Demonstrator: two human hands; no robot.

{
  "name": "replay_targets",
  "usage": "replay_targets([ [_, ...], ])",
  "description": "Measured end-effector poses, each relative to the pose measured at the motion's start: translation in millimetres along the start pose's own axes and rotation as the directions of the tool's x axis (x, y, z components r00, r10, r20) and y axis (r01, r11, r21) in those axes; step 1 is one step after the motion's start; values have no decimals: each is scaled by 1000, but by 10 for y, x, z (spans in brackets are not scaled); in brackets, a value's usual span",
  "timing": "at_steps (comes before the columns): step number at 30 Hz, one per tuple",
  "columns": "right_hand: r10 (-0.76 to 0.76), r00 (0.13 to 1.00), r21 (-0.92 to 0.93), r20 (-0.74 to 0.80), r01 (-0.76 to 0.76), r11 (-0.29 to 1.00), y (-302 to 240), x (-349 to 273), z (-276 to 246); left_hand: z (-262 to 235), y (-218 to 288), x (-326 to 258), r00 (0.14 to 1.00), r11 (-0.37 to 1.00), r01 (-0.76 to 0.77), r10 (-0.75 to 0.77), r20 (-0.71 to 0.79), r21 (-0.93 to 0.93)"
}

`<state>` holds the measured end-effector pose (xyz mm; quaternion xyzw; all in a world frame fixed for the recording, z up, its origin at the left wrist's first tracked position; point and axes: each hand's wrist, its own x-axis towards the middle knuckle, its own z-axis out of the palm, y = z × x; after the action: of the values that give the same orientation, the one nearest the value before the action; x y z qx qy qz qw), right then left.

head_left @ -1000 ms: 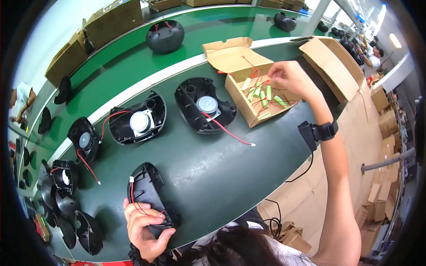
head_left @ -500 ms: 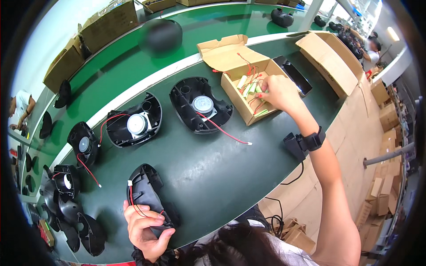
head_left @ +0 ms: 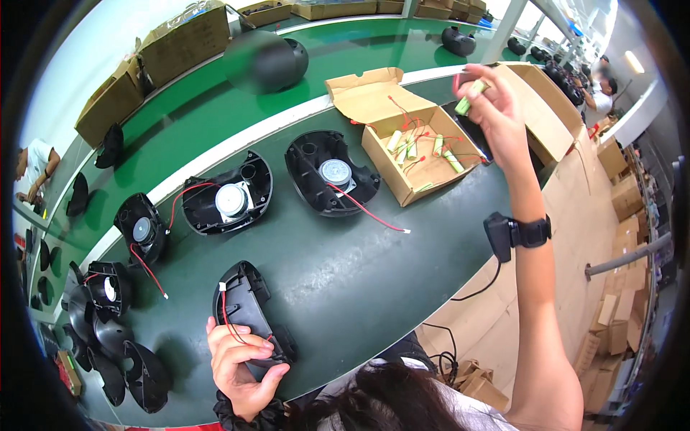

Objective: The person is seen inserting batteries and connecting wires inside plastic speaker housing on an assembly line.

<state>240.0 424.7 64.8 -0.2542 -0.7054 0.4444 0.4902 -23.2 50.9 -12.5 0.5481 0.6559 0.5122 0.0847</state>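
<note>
My left hand is closed round the lower part of a black plastic shell, keeping it tilted above the green table. Red and dark wires with a white plug run up the shell past my fingers. In my right hand, raised beyond the right side of the cardboard box, a light green cylindrical battery is pinched, with a bit of red lead by the fingers. The open cardboard box contains several similar green batteries with thin red and dark leads.
Three black housings with speakers and red wires lie across the table. More black shells crowd its left end. A larger carton stands right, and a green conveyor runs behind. Other people work far left and right.
My right hand has come up out of the cardboard box and moved right with a green battery. My left hand still grips the black shell, and the view has shifted slightly.
</note>
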Motion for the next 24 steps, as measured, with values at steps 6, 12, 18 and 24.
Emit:
replay_targets([
  [6,203,891,333,407,-352,875,-355,-784,857,-37,10,-25,999,998,22,-19,47,-62],
  [12,397,823,440,406,-557,705,-317,-1512,1692,-9,-2,-200,999,989,15,-19,-27,-146],
  [18,467,809,590,356,-582,559,-184,-1754,2219,62,-60,-332,988,988,-81,62,-143,-133],
  [24,455,819,615,349,-567,549,-236,-1813,2299,102,-102,-337,973,975,-188,168,-159,-117],
])
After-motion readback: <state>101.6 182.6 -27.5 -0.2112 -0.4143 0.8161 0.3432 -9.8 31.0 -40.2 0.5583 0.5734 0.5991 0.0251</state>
